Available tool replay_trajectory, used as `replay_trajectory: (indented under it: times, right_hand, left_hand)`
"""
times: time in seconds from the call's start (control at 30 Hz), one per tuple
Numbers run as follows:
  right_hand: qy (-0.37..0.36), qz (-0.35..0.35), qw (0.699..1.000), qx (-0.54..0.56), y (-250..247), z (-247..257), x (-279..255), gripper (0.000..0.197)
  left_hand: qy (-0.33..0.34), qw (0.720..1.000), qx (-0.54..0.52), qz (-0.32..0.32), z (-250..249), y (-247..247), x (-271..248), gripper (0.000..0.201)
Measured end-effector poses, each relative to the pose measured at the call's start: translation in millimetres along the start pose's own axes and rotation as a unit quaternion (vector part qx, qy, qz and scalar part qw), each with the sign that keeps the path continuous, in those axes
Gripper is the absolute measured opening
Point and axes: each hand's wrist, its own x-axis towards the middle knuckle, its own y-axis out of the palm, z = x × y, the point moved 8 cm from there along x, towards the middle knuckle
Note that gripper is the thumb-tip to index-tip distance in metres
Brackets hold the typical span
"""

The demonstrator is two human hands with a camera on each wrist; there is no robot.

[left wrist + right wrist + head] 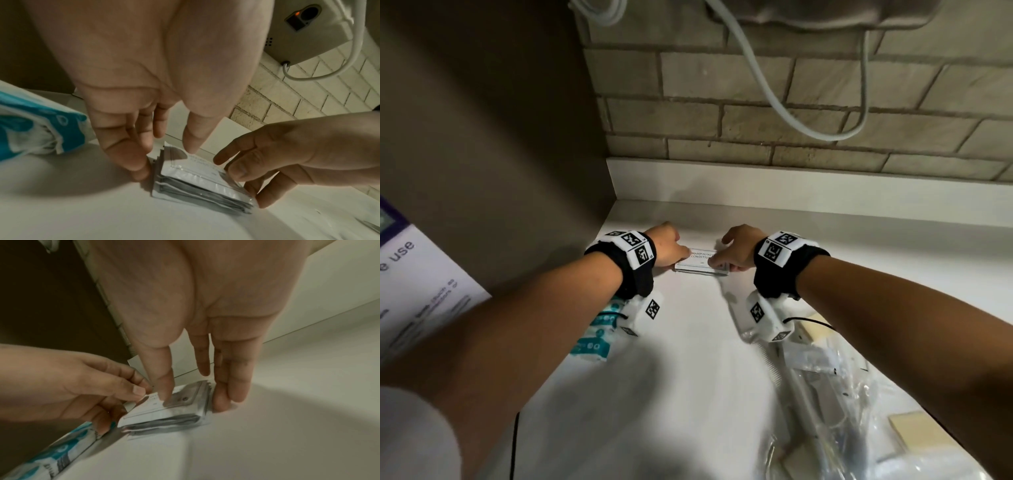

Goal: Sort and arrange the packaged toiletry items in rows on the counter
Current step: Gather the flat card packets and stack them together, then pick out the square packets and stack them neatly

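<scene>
A stack of white shampoo sachets [702, 264] lies flat on the white counter [688, 377], near its back left corner. My left hand [681, 251] pinches the stack's left end, thumb on top and fingers at the edge. My right hand [722, 262] grips the right end the same way. In the left wrist view, the left hand [164, 160] meets the sachet stack [195, 183] from above. In the right wrist view, the right hand [192, 400] has its thumb on top of the stack [164, 417] and its fingers [220, 402] against the end.
A blue and white packet [599, 335] lies under my left wrist. Clear-wrapped items [825, 383] and a beige box [914, 431] crowd the counter's right front. A brown wall [500, 137] bounds the left side. A white cord [774, 92] hangs on the tiled back wall.
</scene>
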Motion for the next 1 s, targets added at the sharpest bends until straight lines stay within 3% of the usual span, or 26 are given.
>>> replay_trajectory:
  times: [0.1,0.3,0.5,0.63,0.83,1.0]
  right_hand:
    - [-0.024,-0.001,1.000,-0.020,-5,-5,-11,0.072]
    - [-0.083,0.036,0.987,-0.130,-18,-35,-65,0.059]
    - [-0.089,0.037,0.969,-0.230,-34,-82,-114,0.051]
    - [-0.102,0.039,0.948,-0.298,-31,-103,-134,0.052]
    - [-0.129,0.039,0.935,-0.327,-14,-112,-130,0.058]
    - [-0.159,-0.016,0.924,-0.347,-20,-107,-128,0.051]
  left_hand:
    - [0.010,1.000,0.004,-0.013,-5,-8,-12,0.055]
    - [0.125,0.991,-0.001,-0.052,-66,-17,-75,0.046]
    - [0.202,0.975,0.069,0.069,-125,49,-165,0.040]
    - [0.189,0.964,0.129,0.137,-133,98,-212,0.041]
    - [0.136,0.966,0.162,0.152,-126,139,-231,0.057]
    - [0.118,0.972,0.118,0.168,-125,152,-229,0.041]
